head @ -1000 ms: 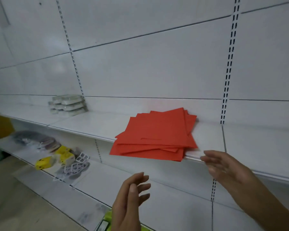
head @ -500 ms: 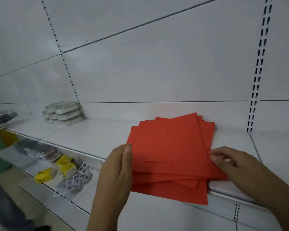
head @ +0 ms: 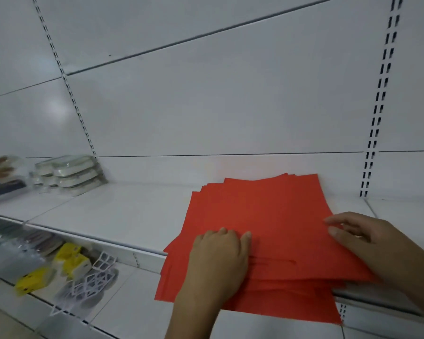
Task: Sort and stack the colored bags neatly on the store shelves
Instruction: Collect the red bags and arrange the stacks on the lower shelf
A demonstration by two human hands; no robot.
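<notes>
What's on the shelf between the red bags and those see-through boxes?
Nothing: in the head view, the white shelf is bare between the red bags and the clear boxes.

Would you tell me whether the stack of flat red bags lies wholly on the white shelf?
No, the stack of flat red bags juts well past the front edge of the white shelf, overhanging it.

Soft, even, rather dim light falls from above. A pale glare patch sits on the back panel at ten o'clock. Weak shadows lie under the shelf lip. Lines bow toward the edges. Yellow packs at eight o'clock smear with motion blur.
</notes>
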